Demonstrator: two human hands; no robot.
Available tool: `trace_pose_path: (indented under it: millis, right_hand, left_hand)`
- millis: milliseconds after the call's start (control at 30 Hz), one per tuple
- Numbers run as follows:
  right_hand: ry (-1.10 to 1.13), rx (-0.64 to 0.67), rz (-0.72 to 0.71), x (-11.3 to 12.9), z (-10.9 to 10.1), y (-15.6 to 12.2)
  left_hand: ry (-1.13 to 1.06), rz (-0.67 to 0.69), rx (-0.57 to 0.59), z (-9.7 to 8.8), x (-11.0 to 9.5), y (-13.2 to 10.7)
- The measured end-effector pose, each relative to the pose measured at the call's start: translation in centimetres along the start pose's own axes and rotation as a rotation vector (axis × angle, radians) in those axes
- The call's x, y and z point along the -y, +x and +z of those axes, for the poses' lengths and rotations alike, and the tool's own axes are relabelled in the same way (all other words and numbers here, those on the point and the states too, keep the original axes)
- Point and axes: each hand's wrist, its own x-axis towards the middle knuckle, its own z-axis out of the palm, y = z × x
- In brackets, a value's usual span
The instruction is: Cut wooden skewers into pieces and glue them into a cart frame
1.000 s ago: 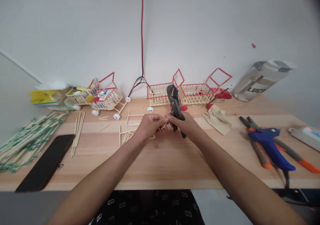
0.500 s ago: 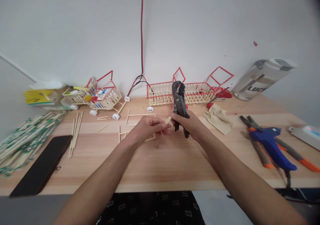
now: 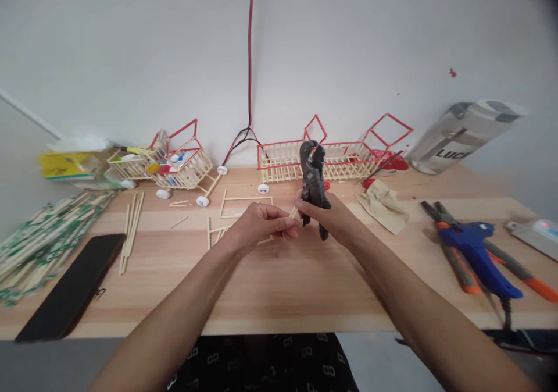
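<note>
My right hand is closed around the handles of dark metal pliers, whose jaws point up. My left hand pinches a short wooden stick between thumb and fingers, its tip close to my right thumb. Both hands meet above the middle of the wooden table. Under and behind my left hand lie several thin sticks and a small stick frame.
Stick baskets with red rims stand along the wall, another at the left. A blue glue gun and orange-handled pliers lie at right, a crumpled cloth nearby. A black phone and wrapped chopsticks lie at left.
The pliers have swung more upright and my hands shifted slightly right. My left hand has pulled the short stick a little away from my right hand.
</note>
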Motion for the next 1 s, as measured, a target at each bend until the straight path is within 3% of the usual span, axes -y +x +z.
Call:
trace_pose_path:
  millis: [400, 667, 867, 1000]
  right_hand:
    - [0.137, -0.007, -0.008, -0.2, 0.3, 0.0]
    - [0.104, -0.048, 0.019, -0.2, 0.8, -0.2]
    - [0.092, -0.075, 0.078, -0.5, 1.1, -0.2]
    - [0.203, -0.058, 0.095, -1.0, 0.6, 0.0]
  left_hand:
    - [-0.066, 0.004, -0.064, 0.5, -0.3, -0.1]
    - [-0.024, 0.038, -0.129, 0.7, 0.2, 0.3]
    - [0.081, 0.065, -0.123, 0.7, 0.3, 0.3]
    - [0.118, 0.123, -0.065, 0.6, -0.1, 0.0]
